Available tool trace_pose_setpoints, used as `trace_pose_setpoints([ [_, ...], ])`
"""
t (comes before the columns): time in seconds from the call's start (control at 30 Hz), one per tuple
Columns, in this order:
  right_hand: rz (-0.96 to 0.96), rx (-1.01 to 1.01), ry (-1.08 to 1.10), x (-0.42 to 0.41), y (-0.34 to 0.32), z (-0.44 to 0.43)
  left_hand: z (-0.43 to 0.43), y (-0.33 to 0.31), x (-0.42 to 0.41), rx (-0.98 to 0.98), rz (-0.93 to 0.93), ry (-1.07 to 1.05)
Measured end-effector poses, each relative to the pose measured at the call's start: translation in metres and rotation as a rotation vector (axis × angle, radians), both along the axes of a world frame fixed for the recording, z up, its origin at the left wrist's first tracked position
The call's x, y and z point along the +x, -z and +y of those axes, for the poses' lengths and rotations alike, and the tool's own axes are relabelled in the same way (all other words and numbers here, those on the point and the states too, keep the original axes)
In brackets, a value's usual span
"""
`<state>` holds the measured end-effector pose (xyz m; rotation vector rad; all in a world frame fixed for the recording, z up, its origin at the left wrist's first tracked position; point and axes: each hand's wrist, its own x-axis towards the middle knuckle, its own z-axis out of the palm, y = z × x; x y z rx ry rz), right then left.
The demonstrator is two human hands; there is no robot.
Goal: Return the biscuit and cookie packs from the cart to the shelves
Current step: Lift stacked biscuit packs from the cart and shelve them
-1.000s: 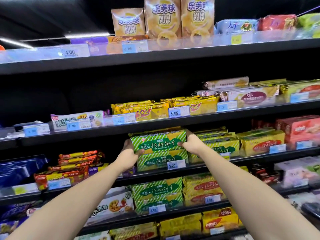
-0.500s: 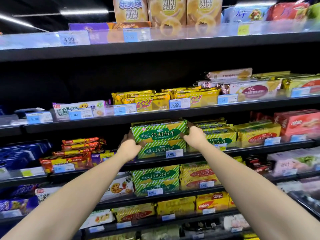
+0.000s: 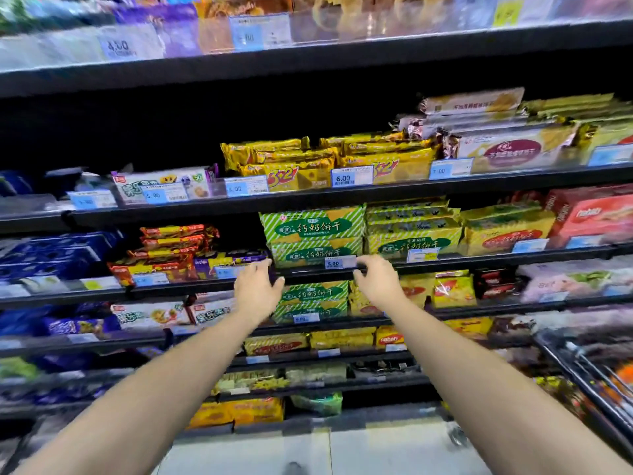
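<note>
In the head view, a green striped biscuit pack (image 3: 313, 223) is seen lying on top of a lower pack (image 3: 317, 252) on the shelf (image 3: 479, 261). Just below that shelf's front edge, the left hand (image 3: 257, 287) and right hand (image 3: 376, 282) are held apart, fingers loosely spread, with nothing gripped.

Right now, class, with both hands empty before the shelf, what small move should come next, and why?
Probably lower the right hand toward the cart at lower right for another pack. The left hand and right hand are open and empty, and the green striped pack lies on its stack, touched by neither.
</note>
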<state>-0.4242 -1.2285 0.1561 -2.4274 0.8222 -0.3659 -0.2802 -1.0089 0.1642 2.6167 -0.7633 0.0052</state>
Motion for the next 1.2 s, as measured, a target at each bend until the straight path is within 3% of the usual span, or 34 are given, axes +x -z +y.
trace_pose_setpoints([
  [0.23, 0.247, -0.116, -0.181, -0.014, 0.023, 0.067, 0.07, 0.037, -0.03, 0.202, -0.023, 0.133],
  [0.5, 0.488, -0.189, -0.359, -0.002, 0.032, 0.199, 0.218, 0.075, -0.041, 0.369, 0.055, 0.146],
  [0.67, 0.555, -0.268, -0.554, 0.028, 0.044, 0.33, 0.358, 0.084, -0.05, 0.408, 0.114, 0.012],
  [0.87, 0.497, -0.295, -0.787, 0.084, 0.045, 0.493, 0.52, 0.079, -0.046, 0.439, 0.141, -0.178],
  [1.2, 0.495, -0.307, -1.075, 0.173, 0.05, 0.687, 0.695, 0.08, -0.028, 0.325, 0.295, -0.519],
])
